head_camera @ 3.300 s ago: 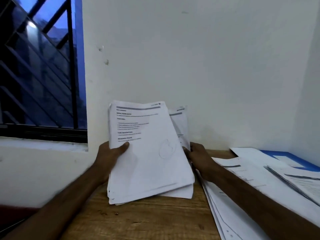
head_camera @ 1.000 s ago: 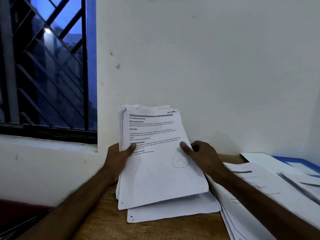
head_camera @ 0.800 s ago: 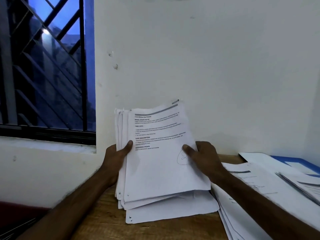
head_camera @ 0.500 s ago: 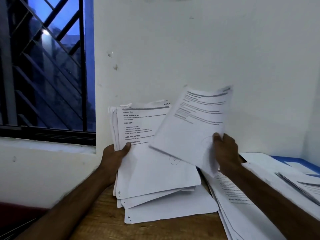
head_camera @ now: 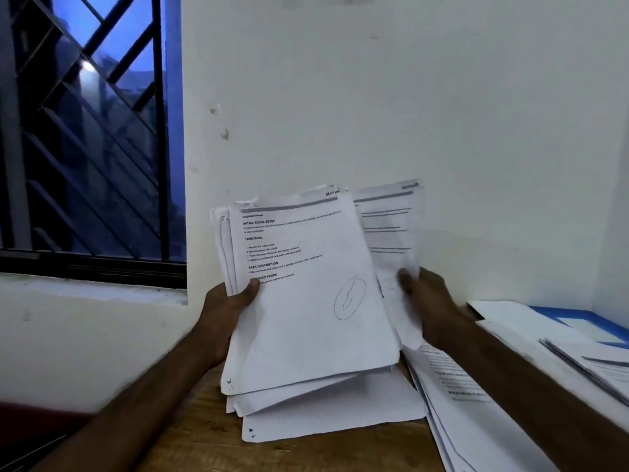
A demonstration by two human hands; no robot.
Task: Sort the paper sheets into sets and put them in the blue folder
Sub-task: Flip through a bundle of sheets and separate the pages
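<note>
Head view: left hand (head_camera: 224, 315) grips the paper stack (head_camera: 306, 318) at its left edge, thumb curled over the front of the top page, fingers hidden behind. The stack stands tilted, its lower edge on a loose sheet (head_camera: 333, 417) that lies flat on the wooden table (head_camera: 190, 434). The top page has printed headings and a pen-circled mark at lower right, same page as half a second ago.

Right hand (head_camera: 429, 308), motion-blurred, pinches a single sheet (head_camera: 388, 226) low down, thumb on its front. Half a second ago this sheet was held up in front of the stack and off to its right. Now it sits behind the stack's right edge, with only its right strip showing, and the hand is lower and closer to the stack.

Right of the stack, sorted sheets (head_camera: 476, 420) lie spread on the table. Further right of the stack, the blue folder (head_camera: 578, 316) lies open against the wall with papers on it. The barred window (head_camera: 85, 148) is up left of the stack.
</note>
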